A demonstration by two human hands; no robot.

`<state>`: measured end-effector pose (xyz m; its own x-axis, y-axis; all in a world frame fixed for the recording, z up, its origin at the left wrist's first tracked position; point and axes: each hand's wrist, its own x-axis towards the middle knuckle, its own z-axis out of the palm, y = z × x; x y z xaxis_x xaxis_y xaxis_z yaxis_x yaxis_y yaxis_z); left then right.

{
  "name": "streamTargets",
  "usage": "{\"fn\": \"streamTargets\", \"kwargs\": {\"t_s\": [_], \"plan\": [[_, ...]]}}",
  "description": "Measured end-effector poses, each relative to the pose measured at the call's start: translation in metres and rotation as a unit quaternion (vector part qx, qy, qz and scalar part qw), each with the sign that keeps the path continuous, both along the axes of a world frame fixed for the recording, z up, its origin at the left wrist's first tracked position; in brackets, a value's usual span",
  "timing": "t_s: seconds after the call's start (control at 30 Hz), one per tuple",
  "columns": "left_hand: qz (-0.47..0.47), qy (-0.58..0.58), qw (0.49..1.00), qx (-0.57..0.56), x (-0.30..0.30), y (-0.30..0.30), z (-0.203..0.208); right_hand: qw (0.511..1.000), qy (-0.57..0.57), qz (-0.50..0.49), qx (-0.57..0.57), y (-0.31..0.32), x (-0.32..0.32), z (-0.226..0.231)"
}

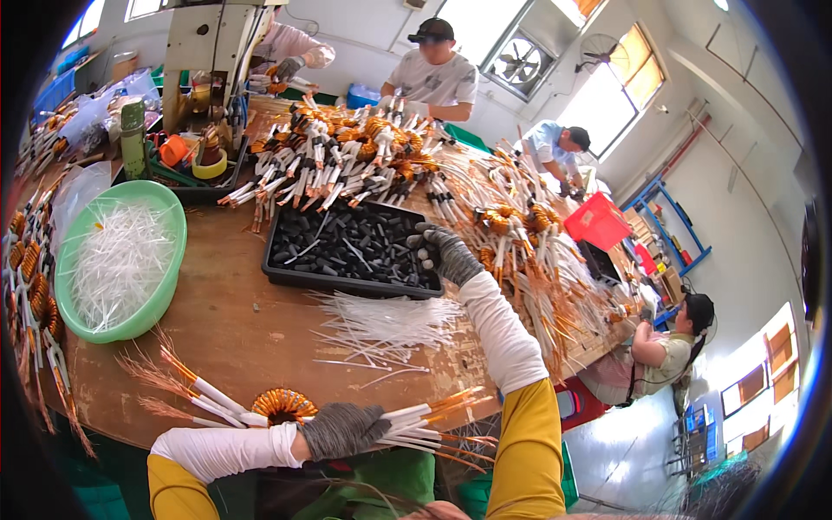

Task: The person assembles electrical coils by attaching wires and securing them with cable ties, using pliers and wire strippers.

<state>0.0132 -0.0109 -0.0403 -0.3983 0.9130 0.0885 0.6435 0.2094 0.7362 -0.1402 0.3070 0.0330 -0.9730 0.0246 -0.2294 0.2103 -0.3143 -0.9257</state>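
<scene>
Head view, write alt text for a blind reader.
The left hand grips white leads of an orange coil; the right hand is at the right end of a tray of black pieces. A green bowl of clear strips stands at left.

The person wears dark grey knitted cloth gloves point(340, 432) with thin lines on them. Long white cloth cuffs point(505, 336), a bit wrinkly, cover the lower arms. Above the white come mustard-yellow cloth sleeves point(529, 451).

Left hand point(345, 431) curls low; right hand point(449, 255) extends forward.
</scene>
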Motion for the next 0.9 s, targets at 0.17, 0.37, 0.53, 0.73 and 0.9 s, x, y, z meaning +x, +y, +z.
{"fn": "streamTargets", "kwargs": {"t_s": [0.17,0.37,0.53,0.73,0.9], "plan": [[0.008,0.009,1.000,-0.001,-0.001,0.005,0.000,0.993,-0.011,0.000,0.114,-0.008,0.054,0.025],[-0.095,0.013,0.992,0.087,-0.023,0.000,-0.022,0.979,0.086,0.021,0.186,-0.036,0.151,0.072],[0.013,-0.152,0.986,0.064,-0.028,0.012,-0.001,0.978,0.047,-0.001,0.205,-0.076,0.273,0.087],[0.053,-0.065,0.995,0.049,-0.019,0.012,0.041,0.998,-0.019,0.004,-0.053,-0.097,0.362,0.017],[0.057,-0.127,0.990,0.004,-0.005,0.009,0.046,0.992,0.010,0.010,-0.126,-0.126,0.363,-0.037]]}}
